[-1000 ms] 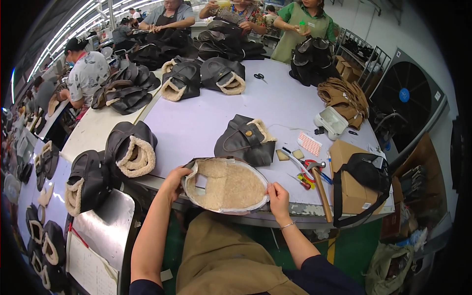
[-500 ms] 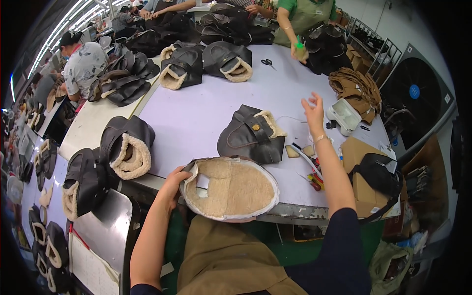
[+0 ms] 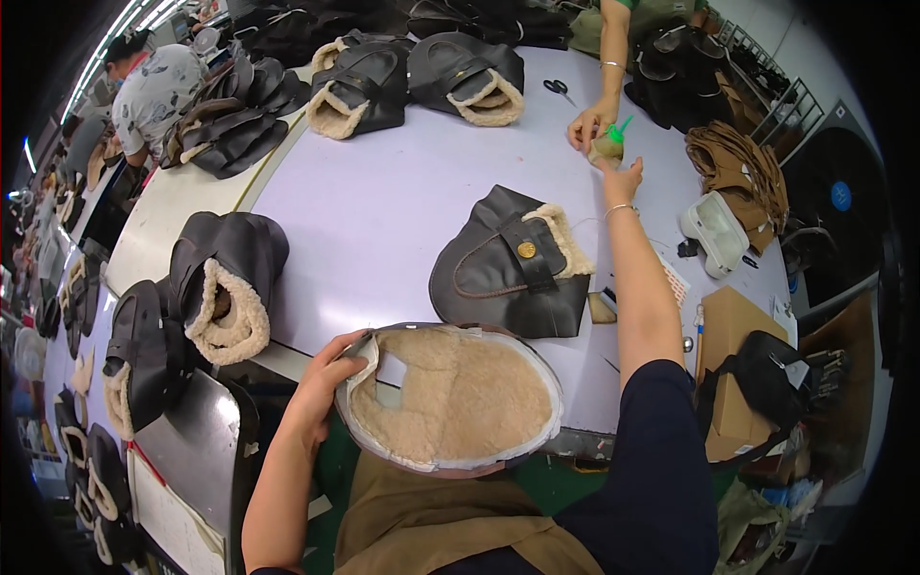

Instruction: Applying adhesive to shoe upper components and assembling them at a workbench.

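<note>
A fleece-lined shoe upper [image 3: 460, 393], its beige inside facing up and a white band round its edge, is held over the table's front edge. Closed on its left end is my left hand [image 3: 331, 379], thumb over the rim. My right hand [image 3: 623, 179] reaches far across the table, its fingers round the lower part of a small squeeze bottle [image 3: 608, 149] with a green nozzle. A co-worker's hand [image 3: 591, 125] is at the same bottle from the far side. Between my arms a black upper [image 3: 513, 264] with a strap and gold button lies on the table.
More black fleece-lined uppers [image 3: 230, 283] lie at the left and far side. Scissors [image 3: 556, 88] rest near the co-worker. On the right are brown pieces [image 3: 738, 182], a white container [image 3: 714, 230], and a cardboard box [image 3: 733, 374] with a black bag [image 3: 767, 383].
My right hand has moved forward to the bottle, and the co-worker's hands have come nearer with it. The upper in my left hand stays held. The view has shifted slightly.
</note>
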Motion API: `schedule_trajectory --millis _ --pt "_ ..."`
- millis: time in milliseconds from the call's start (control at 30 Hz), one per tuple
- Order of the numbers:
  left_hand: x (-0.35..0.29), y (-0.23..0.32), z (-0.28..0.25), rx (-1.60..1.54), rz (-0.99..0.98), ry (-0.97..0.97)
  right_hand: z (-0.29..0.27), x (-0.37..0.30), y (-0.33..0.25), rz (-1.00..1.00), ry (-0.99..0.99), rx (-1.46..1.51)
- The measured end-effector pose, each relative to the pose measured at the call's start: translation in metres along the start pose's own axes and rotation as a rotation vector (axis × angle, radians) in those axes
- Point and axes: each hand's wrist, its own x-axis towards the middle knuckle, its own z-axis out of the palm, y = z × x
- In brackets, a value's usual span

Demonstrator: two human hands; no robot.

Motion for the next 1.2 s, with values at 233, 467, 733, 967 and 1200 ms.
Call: schedule_trajectory --millis 233,467,733,967,1200 --pt "0.001 -0.004 -0.004 -0.027 0.029 -0.044 0.005 0.024 0.004 0.099 -0.259 -0.169" --pt "-0.011 -0.011 -0.005 -0.031 0.022 -0.013 0.025 -0.023 -0.033 -0.030 -0.142 -0.443" --pt "0.008 -0.010 -0.002 0.145 0.067 -0.046 -0.027 -0.014 -0.051 0.651 -0.227 1.208" --pt "0.000 -0.012 0.004 0.247 0.147 -0.040 -0.161 -0.141 -0.155 0.369 -0.673 1.517" --pt "-0.011 -0.019 -0.002 0.246 0.168 -0.190 -0.245 -0.312 -0.214 -0.219 -0.859 0.653"
